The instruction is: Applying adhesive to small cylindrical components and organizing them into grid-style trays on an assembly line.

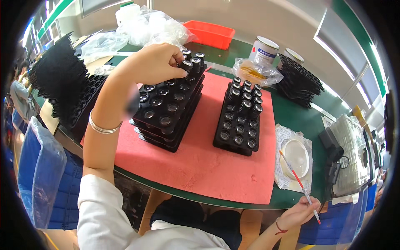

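Observation:
My left hand point(163, 59) reaches over the left stack of black trays point(175, 132), its thumb and fingers closed on a black lens barrel point(186, 65) with a shiny top. More barrels stand upright beside it at the far end of that stack. Round glass-like pieces sit in the nearer pockets. Near the lower right edge, my right hand point(298, 213) holds a thin red-and-white brush point(297, 177) between thumb and fingers. Its tip points up and left, over a shallow white dish point(306, 158). A second black tray point(232, 148) holds upright barrels at its far end and round clear pieces nearer me.
A pink mat point(200, 177) lies under the trays on the green table. Empty black trays point(54, 79) are piled at left, more point(298, 81) at right. Behind stand a red bin point(210, 34), plastic bags point(156, 27) and a can point(263, 50). A clear-sided stack point(348, 150) stands far right.

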### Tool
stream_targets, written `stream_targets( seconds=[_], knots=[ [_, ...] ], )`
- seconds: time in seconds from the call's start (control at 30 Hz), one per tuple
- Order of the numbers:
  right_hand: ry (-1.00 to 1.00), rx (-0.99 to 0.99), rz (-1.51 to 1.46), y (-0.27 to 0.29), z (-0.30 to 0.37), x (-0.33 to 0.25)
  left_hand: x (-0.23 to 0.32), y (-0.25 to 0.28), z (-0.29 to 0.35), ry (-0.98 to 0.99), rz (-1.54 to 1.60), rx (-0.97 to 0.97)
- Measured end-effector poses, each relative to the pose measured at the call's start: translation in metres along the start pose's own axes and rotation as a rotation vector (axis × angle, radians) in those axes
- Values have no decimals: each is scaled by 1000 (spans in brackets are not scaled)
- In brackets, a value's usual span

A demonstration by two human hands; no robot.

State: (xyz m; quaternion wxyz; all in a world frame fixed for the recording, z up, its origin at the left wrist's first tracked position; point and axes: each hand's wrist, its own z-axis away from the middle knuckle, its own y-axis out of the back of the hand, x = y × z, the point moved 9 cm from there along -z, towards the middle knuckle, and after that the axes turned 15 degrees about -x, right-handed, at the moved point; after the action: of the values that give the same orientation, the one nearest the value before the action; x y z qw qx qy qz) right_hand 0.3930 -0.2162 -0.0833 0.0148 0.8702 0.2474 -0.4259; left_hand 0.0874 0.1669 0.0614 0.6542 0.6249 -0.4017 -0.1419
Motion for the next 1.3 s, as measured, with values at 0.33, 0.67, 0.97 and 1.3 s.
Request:
stream_targets(
  seconds=[0.33,0.67,0.97,1.3],
  knots=[
    [4,6,41,-2,0,-3,17,-7,0,-46,-31,-6],
    [9,-68,-31,4,1,5,17,-4,0,-101,-128,32],
    [3,0,19,-1,1,-2,17,6,14,52,-140,35],
    [13,34,111,-6,1,-5,157,-65,66,-594,-58,200]
  ],
)
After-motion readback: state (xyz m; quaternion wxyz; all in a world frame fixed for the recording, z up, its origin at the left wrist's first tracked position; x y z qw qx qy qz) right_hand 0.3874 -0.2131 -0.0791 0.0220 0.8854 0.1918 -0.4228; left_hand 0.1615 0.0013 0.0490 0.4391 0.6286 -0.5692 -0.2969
